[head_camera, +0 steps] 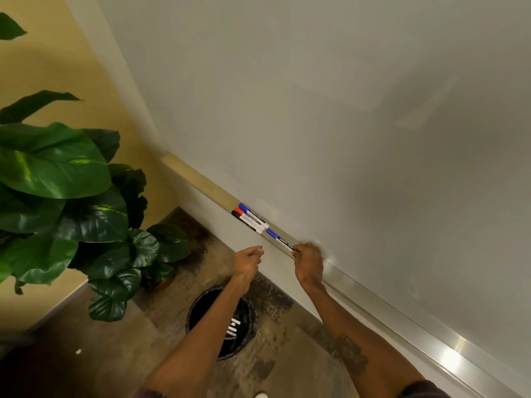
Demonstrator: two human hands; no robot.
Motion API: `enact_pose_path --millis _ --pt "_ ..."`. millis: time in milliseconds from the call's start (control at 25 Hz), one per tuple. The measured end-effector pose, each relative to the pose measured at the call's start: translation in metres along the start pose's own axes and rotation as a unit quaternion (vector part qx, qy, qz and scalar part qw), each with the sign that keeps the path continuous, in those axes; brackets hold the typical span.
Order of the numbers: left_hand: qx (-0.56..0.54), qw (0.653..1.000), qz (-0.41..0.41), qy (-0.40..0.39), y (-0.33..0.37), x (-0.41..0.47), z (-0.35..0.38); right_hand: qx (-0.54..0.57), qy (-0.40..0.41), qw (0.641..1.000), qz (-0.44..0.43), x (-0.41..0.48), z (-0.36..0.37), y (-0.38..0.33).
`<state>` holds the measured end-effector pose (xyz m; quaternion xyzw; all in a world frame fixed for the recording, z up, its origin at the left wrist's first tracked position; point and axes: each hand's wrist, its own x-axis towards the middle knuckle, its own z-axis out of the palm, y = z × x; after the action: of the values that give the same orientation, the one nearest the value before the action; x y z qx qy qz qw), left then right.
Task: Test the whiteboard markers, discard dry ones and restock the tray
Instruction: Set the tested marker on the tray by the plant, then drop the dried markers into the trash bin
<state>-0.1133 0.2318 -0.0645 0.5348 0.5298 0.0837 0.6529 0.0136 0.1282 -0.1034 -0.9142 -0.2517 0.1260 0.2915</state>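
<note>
A whiteboard (330,110) fills the upper right, with a metal marker tray (207,183) along its lower edge. Three capped markers, blue (253,213), red (249,218) and black (246,222), lie side by side in the tray. My right hand (309,264) grips the end of a fourth marker with a blue cap (280,241), which lies along the tray just right of the three. My left hand (248,261) hovers in front of the tray with its fingers curled; nothing shows in it.
A black-lined round bin (201,308) stands on the floor below my arms, with white marker-like pieces inside. A large-leaved potted plant (57,182) fills the left side. A yellow wall rises behind the plant.
</note>
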Motion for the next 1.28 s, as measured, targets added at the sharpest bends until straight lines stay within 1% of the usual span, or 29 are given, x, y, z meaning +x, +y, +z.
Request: enact_pose_path --millis 280,440,600,720,960,1200,1280 --pt "0.039 0.999 -0.007 -0.006 -0.026 0.008 -0.006 -0.036 -0.027 0.999 0.000 0.009 0.028 0.004" --pt "0.039 0.999 -0.012 -0.002 -0.031 0.005 -0.007 -0.032 -0.031 0.999 -0.013 0.012 0.035 0.007" --pt "0.048 0.999 -0.007 -0.008 -0.035 -0.001 -0.006 -0.023 -0.037 0.999 -0.017 0.008 0.031 0.006" --pt "0.051 0.999 0.004 -0.008 -0.031 -0.010 0.004 -0.028 -0.019 0.999 -0.020 -0.005 0.018 0.009" --pt "0.062 0.997 0.034 -0.040 -0.017 -0.042 0.057 -0.011 0.031 0.999 -0.034 -0.035 -0.026 0.033" --pt "0.079 0.990 0.070 -0.098 -0.016 -0.089 0.138 0.012 0.104 0.995 -0.002 -0.074 -0.097 0.089" --pt "0.098 0.984 0.095 -0.117 -0.021 -0.106 0.167 0.015 0.127 0.992 0.017 -0.091 -0.124 0.115"
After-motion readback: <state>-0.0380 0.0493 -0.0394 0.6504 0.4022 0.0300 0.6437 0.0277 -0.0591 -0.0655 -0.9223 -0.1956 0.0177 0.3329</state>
